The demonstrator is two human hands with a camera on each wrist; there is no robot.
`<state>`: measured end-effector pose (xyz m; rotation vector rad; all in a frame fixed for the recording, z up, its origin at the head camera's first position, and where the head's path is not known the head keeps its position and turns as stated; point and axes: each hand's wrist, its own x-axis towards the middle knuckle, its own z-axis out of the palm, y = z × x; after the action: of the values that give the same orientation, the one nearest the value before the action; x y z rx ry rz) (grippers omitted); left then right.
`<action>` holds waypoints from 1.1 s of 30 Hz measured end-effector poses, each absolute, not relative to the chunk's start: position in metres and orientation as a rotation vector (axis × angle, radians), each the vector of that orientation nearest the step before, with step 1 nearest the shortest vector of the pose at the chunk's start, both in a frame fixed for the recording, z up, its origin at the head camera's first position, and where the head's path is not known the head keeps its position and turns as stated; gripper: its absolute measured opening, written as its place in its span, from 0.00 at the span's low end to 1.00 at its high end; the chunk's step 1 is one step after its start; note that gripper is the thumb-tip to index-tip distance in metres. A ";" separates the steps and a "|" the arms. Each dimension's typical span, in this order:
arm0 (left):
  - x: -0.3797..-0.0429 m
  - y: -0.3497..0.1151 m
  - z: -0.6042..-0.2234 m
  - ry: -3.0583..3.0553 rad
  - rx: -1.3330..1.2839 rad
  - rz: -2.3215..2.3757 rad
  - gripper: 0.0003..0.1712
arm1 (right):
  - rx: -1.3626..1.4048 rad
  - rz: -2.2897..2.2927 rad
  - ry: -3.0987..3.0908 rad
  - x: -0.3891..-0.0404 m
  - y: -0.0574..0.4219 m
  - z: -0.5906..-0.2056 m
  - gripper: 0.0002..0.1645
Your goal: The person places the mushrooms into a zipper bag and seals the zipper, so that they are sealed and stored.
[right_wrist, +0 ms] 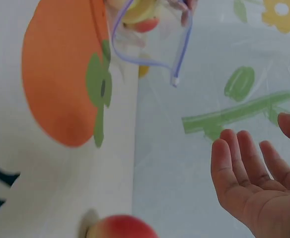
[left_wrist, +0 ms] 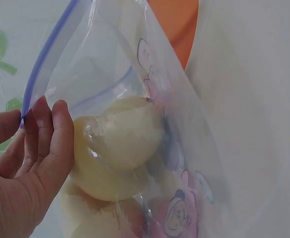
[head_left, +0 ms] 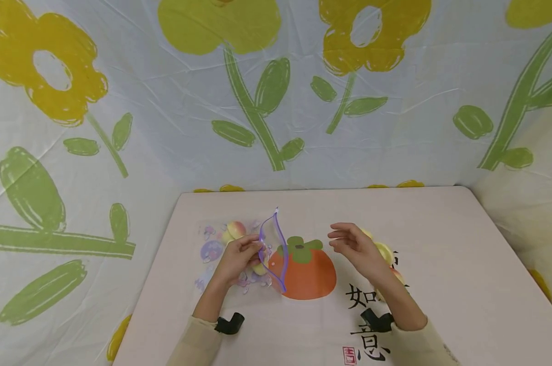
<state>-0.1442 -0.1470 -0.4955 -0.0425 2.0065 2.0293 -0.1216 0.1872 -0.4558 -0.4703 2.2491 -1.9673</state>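
Note:
My left hand (head_left: 235, 260) pinches the rim of a clear zip bag (left_wrist: 105, 64) between thumb and fingers. The bag's purple-edged mouth (head_left: 285, 254) gapes toward the right. Inside lie several round, pale yellow and reddish fruits (left_wrist: 130, 134) that look like peaches or apples, partly blurred by the printed plastic. Held above the table, my right hand (head_left: 359, 250) has relaxed, slightly bent fingers and nothing in it. Beneath and beside its wrist are more yellow and red fruits (head_left: 384, 252), partly hidden by the forearm. One red-topped fruit (right_wrist: 125, 229) shows at the right wrist view's bottom edge.
A pale table mat (head_left: 312, 330) bears a printed orange persimmon (head_left: 310, 277) and black characters (head_left: 372, 340). Behind the table's far edge hangs a flower-printed cloth (head_left: 367, 147), which also encloses both sides. Dark straps (head_left: 230, 324) sit at the wrists.

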 end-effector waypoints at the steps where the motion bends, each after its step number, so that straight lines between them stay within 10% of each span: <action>1: -0.144 -0.147 -0.495 2.005 -0.042 2.030 0.22 | -0.466 -1.965 2.270 -0.121 0.192 -0.456 0.24; 33: -0.144 -0.147 -0.497 1.990 -0.063 2.062 0.21 | -0.015 -1.694 2.610 -0.112 0.309 -0.488 0.30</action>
<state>-0.1440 -0.1466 -0.4970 -0.0626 1.9896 2.0619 -0.1118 0.3087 -0.4883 -0.0149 2.6099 -1.6936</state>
